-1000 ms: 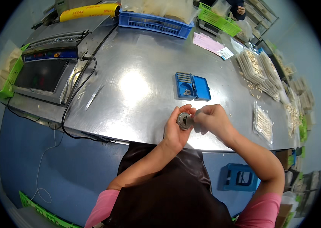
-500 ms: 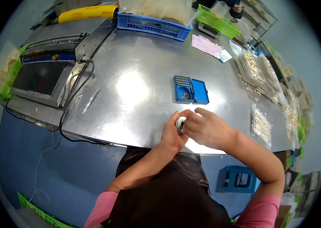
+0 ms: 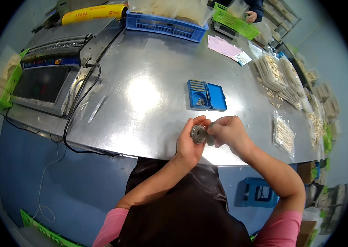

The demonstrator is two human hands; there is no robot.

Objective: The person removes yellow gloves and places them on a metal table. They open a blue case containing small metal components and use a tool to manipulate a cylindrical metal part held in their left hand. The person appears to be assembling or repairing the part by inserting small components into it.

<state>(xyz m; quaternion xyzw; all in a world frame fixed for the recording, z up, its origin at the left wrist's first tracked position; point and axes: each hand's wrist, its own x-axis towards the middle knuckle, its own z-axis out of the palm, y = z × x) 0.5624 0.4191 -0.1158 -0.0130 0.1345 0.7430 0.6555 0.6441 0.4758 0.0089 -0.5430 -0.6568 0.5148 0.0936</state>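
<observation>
At the near edge of the steel table, my left hand [image 3: 188, 143] holds a round metal ring-shaped part [image 3: 194, 132], its fingers curled around it. The part has a bright rim and a darker middle. Just to its right, my right hand [image 3: 230, 131] pinches a small greyish rounded piece [image 3: 210, 140], held close against the part; its exact kind is not clear. Beyond both hands lies an opened blue plastic box [image 3: 199, 108]. Rows of small brass-coloured pieces [image 3: 197, 85] fill its upper compartment, and loose small bits [image 3: 200, 101] lie in the lower one.
A sealing machine [image 3: 46, 82] with a black cable [image 3: 76, 111] stands left, tweezers [image 3: 97, 109] beside it. Packed pale food bags [image 3: 283, 133] lie right. A blue crate [image 3: 163, 26], pink papers [image 3: 223, 46] and a co-worker's hand [image 3: 251, 17] by a green basket [image 3: 233, 23] are at the back.
My right hand has drawn back to the right from over the round metal part, uncovering its face, and now shows the greyish piece in its fingers. The co-worker's hand at the back has moved left.
</observation>
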